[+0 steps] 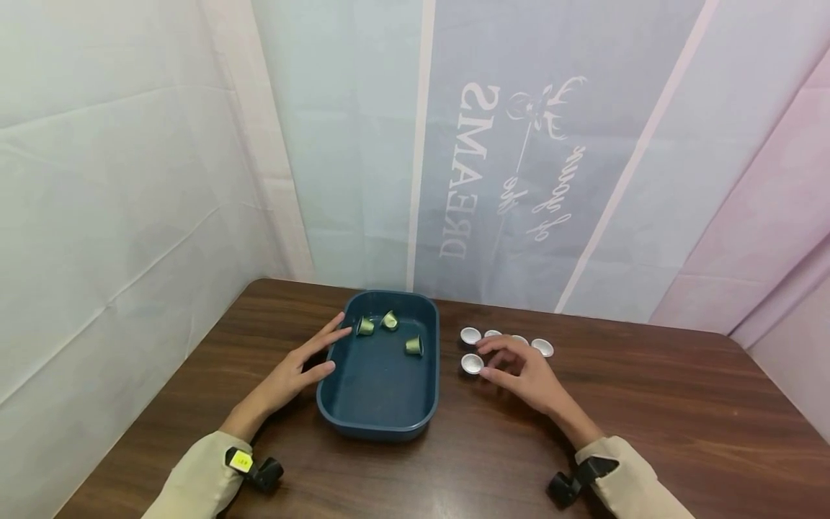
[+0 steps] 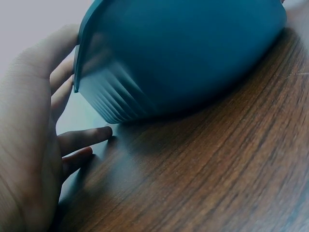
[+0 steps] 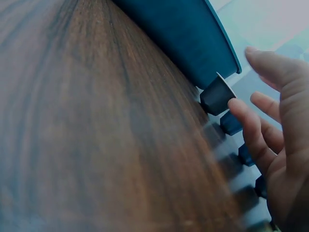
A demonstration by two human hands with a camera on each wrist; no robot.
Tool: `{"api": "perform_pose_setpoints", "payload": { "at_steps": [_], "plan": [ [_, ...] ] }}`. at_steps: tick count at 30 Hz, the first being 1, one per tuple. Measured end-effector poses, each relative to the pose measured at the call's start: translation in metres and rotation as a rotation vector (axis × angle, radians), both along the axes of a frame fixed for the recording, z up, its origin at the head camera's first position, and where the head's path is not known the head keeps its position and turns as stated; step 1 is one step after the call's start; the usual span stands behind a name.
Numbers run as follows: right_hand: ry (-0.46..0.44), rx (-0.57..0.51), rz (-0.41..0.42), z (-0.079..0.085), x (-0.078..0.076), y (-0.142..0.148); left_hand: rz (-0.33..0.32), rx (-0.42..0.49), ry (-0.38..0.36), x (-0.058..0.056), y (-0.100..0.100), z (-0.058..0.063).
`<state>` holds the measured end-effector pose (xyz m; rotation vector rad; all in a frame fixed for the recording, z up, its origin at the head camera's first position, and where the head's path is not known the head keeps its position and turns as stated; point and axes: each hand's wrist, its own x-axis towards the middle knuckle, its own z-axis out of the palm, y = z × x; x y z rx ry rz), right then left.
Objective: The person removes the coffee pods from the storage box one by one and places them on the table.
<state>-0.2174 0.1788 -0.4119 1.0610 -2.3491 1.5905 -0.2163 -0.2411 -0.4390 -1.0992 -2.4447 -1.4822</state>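
A dark blue rectangular tray (image 1: 378, 431) stands on the table and holds three green coffee capsules, among them one capsule (image 1: 413, 347) near its right wall. At the tray's left rim is my left hand (image 1: 295, 375), fingers spread and mostly straight; in the left wrist view the hand (image 2: 29, 130) overlaps the tray's edge. To the right of the tray my right hand (image 1: 525, 371) hovers with bent, parted fingers around a silver-lidded coffee capsule (image 1: 472, 363). In the right wrist view a fingertip (image 3: 235, 105) lies close to the nearest capsule (image 3: 217, 95); contact is unclear.
Behind the right hand stand more silver-lidded capsules, including one at the left (image 1: 470, 336) and one at the right (image 1: 542, 348); the hand partly covers the others. A printed curtain (image 1: 363, 180) hangs along the back edge of the dark wooden table (image 1: 648, 389).
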Motion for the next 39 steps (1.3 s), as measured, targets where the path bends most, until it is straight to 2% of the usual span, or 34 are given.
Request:
{"api": "perform_pose_setpoints", "payload": {
  "at_steps": [6, 10, 13, 20, 23, 31, 39],
  "plan": [
    [0.018, -0.078, 0.022, 0.014, -0.001, -0.006, 0.009, -0.014, 0.006, 0.001, -0.001, 0.006],
    [0.061, -0.143, 0.045, 0.021, 0.001, -0.009, -0.013, -0.003, -0.010, 0.005, 0.007, 0.019],
    [0.089, -0.164, 0.056, 0.026, 0.002, -0.011, -0.036, 0.013, -0.020, 0.006, 0.012, 0.024],
    [0.129, -0.156, 0.070, 0.039, 0.002, -0.025, -0.023, -0.010, -0.005, -0.005, 0.009, 0.003],
    [0.164, -0.145, 0.073, 0.047, -0.001, -0.033, -0.024, -0.003, -0.005, -0.006, 0.008, -0.001],
    [0.219, -0.075, 0.146, 0.060, -0.014, -0.063, -0.011, 0.005, -0.003, -0.001, 0.005, 0.000],
    [0.232, 0.015, 0.136, 0.063, -0.023, -0.082, -0.007, 0.006, -0.001, 0.002, 0.000, 0.003]
  ]
}}
